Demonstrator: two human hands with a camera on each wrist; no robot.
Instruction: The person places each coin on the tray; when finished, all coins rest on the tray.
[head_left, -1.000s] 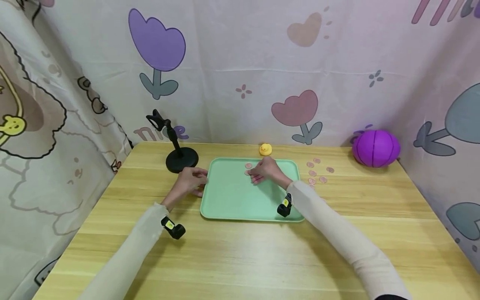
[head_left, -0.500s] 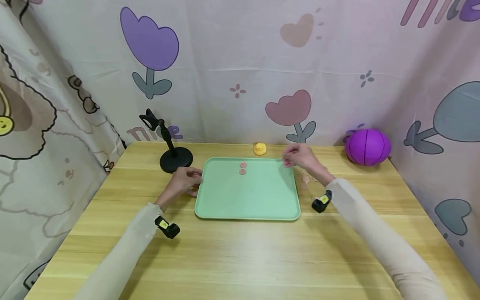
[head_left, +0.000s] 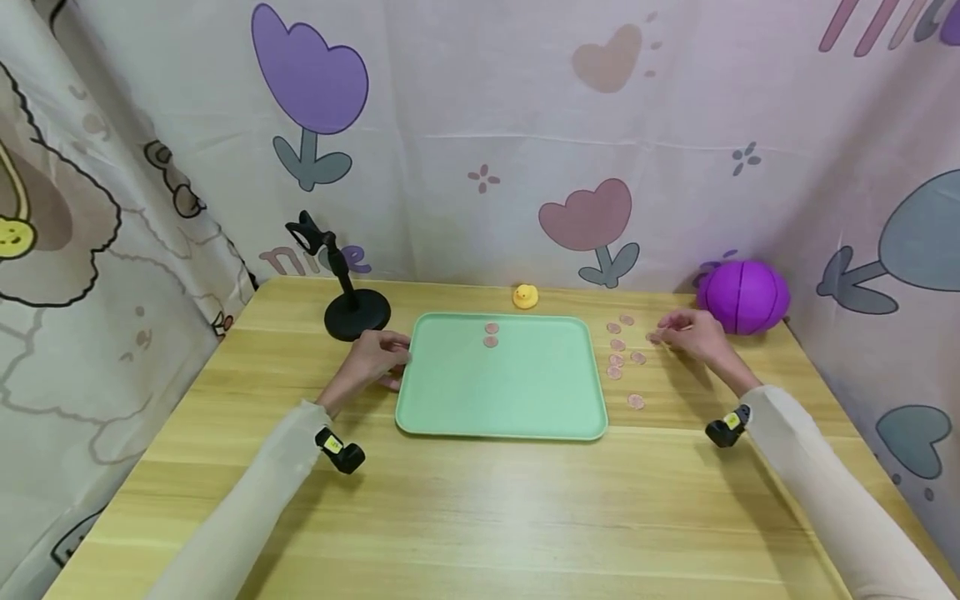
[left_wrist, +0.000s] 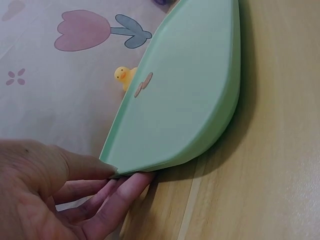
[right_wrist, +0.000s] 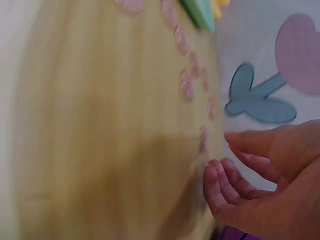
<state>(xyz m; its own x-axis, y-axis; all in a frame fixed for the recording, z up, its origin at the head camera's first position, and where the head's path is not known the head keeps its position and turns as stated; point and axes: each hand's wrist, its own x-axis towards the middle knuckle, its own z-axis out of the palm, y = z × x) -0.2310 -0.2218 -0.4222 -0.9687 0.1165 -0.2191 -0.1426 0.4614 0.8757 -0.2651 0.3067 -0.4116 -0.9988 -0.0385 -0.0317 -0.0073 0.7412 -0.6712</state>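
Right grip [head_left: 693, 335] is narrow, nothing in it, just beside a flat round pinkish disc [right_wrist: 203, 140] right of centre frame; left grip [head_left: 375, 360] pinches the pale-green rectangular plastic-looking tray [head_left: 501, 392] mid-frame. Sloppy pinch could skid that disc off imo.

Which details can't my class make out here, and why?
Markings on the pink discs: head view, too small; right wrist view, blurred.
Part of the duck: left wrist view, hidden by the tray.
Most of the purple ball: right wrist view, cut off by the bottom edge.
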